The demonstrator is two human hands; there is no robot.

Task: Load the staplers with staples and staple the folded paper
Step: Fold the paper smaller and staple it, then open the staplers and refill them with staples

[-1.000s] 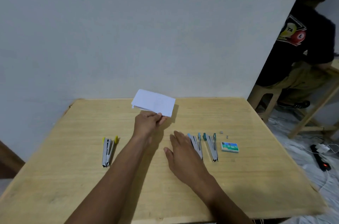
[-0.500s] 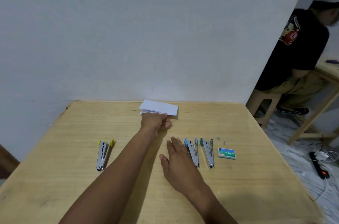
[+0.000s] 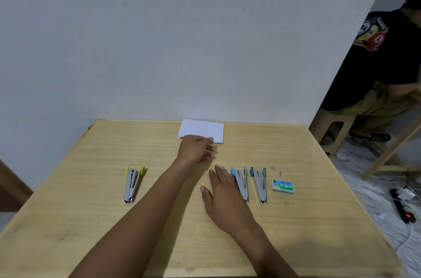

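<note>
I see the paper (image 3: 201,128) flat at the table's (image 3: 91,220) far edge, upper centre. The left hand (image 3: 196,149) sits at its near edge with fingers curled; I cannot tell if it pinches the sheet. The right hand (image 3: 224,198) lies flat, fingers straight, beside the blue stapler (image 3: 241,183). Right of that lie the teal stapler (image 3: 259,184) and the staple box (image 3: 283,186), whose contents are hidden. The yellow stapler (image 3: 132,183) lies left.

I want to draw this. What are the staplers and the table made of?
The yellow stapler, blue stapler and green stapler look like shiny silver metal that glints, with coloured tips, probably plastic. The table looks like pale matt wood with grain lines, maybe a veneer.
</note>
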